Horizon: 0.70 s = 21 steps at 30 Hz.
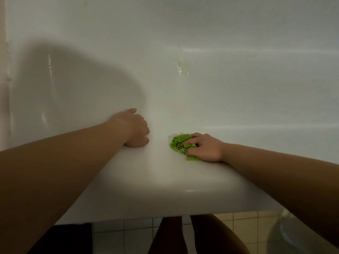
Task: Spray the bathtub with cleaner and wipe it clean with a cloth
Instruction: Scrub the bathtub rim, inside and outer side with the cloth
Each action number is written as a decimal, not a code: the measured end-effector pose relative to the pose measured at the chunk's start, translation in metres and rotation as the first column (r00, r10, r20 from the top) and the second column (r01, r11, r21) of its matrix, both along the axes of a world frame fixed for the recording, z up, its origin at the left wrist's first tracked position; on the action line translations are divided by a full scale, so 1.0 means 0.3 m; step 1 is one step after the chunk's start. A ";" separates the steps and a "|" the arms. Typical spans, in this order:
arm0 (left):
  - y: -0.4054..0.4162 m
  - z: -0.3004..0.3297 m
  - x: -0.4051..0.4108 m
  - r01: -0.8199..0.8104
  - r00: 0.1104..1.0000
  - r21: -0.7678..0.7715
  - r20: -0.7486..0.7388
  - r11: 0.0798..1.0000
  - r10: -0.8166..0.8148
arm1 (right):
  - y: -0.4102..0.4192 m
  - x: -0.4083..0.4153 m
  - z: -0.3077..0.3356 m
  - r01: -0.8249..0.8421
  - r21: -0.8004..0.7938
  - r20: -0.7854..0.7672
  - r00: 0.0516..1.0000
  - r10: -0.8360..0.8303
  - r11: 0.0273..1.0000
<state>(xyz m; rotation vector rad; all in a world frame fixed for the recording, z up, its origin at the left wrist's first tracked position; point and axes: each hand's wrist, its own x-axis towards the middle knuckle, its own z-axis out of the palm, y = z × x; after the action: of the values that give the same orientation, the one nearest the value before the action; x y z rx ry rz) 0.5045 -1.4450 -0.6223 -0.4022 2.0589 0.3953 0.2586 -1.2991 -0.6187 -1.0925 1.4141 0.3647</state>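
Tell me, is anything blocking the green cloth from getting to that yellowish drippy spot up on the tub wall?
Nothing visible. Only bare tub surface lies between the green cloth, gripped by the right hand, and the yellowish spot.

on the bathtub [165, 180] rim, my left hand [134, 128] rests left of the cloth [178, 143]; my right hand [205, 148] lies on it.

pale square floor tiles [132, 233] below, a dark mat [69, 237] at left, a translucent container [291, 235] at right.
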 end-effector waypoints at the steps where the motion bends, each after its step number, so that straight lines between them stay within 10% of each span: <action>1: -0.003 -0.007 -0.003 0.006 1.000 -0.003 0.003 1.000 -0.006 | -0.009 -0.012 -0.035 -0.021 0.013 -0.057 0.998 0.022 1.000; 13: -0.011 -0.152 -0.054 0.029 1.000 0.020 -0.006 0.999 -0.029 | -0.045 0.048 -0.240 -0.024 -0.083 0.044 0.999 0.028 0.996; 21: -0.035 -0.172 -0.075 0.067 0.998 0.008 -0.008 0.998 -0.067 | -0.092 0.032 -0.458 -0.036 -0.129 -0.233 0.972 0.005 0.991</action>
<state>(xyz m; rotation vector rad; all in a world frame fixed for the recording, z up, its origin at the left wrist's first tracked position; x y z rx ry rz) 0.4820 -1.4556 -0.6739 -0.3260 2.0714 0.3656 0.2683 -1.3268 -0.7562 -1.2027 1.6541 0.4299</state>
